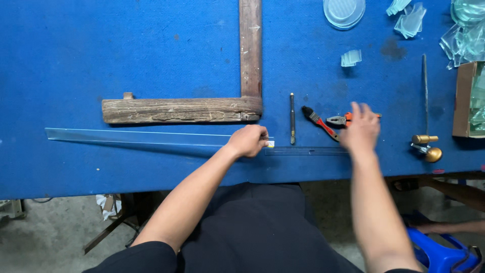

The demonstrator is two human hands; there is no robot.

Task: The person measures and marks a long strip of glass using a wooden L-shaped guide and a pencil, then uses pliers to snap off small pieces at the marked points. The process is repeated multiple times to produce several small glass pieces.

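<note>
A long narrow strip of clear glass (136, 137) lies flat on the blue table (101, 60), tapering toward its left end. My left hand (248, 140) is closed on the strip's right end, pinching it by a small yellow tag. A clear ruler (305, 150) lies just right of that hand. My right hand (360, 130) hovers with fingers spread over red-handled pliers (329, 123), touching or nearly touching them; it is blurred. A thin pen-like glass cutter (292, 118) lies between the two hands.
A weathered wooden L-shaped square (202, 108) lies behind the glass strip. Glass discs (343, 11) and glass shards (462, 38) sit at the back right by a cardboard box (466, 98). A brass-headed tool (427, 144) lies at the right. A blue stool (439, 253) stands below.
</note>
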